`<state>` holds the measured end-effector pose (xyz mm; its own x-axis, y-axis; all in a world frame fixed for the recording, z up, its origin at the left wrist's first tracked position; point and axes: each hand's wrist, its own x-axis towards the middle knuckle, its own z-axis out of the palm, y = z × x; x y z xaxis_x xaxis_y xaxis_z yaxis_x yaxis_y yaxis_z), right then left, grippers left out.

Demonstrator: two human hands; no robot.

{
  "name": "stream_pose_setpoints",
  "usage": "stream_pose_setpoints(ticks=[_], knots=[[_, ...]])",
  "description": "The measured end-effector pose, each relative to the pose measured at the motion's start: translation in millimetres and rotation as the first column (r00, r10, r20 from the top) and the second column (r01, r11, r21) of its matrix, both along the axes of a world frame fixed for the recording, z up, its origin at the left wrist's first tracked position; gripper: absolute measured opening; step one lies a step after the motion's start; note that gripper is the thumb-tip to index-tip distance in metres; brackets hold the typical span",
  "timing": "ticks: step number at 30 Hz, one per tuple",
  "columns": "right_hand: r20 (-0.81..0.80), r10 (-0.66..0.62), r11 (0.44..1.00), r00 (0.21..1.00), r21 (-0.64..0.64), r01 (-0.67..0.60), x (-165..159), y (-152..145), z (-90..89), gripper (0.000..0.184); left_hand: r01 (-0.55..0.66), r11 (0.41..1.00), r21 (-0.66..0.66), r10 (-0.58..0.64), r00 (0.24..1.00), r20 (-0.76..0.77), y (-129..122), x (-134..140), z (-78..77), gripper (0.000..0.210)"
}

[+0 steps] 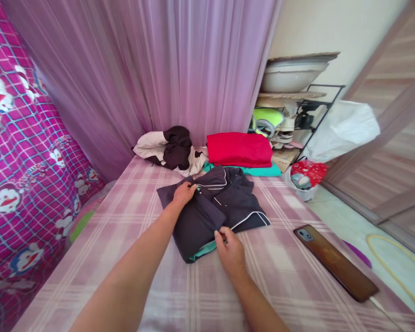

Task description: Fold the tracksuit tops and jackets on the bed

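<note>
Left hand [184,193] and right hand [230,251] pinch a dark fabric garment with white piping [193,228], mid-frame on pink plaid cloth [276,260]; an even pull between both grips should keep its folded flap [208,210] straight and free of creases.

Dark garment [240,205], red cloth [238,150], pink plaid cover [280,267]
</note>
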<state>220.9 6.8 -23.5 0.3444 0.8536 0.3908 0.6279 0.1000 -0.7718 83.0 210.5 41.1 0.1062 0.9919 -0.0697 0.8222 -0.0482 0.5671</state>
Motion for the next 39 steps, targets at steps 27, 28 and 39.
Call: stream_pose_setpoints(ticks=[27,28,39], knots=[[0.567,0.300,0.950,0.767,-0.106,-0.293,20,-2,6.5,0.054,0.193,0.976,0.097,-0.177,0.972,-0.155,21,-77,3.7,0.052],[0.564,0.222,0.974,0.796,-0.081,-0.214,26,-1,4.7,0.044,0.132,0.987,0.087,-0.117,0.980,-0.162,25,-86,4.5,0.052],[0.422,-0.077,0.982,0.903,-0.126,0.142,79,51,-6.0,0.048,0.013,0.984,-0.180,-0.049,0.979,-0.196,-2,-133,3.4,0.032]])
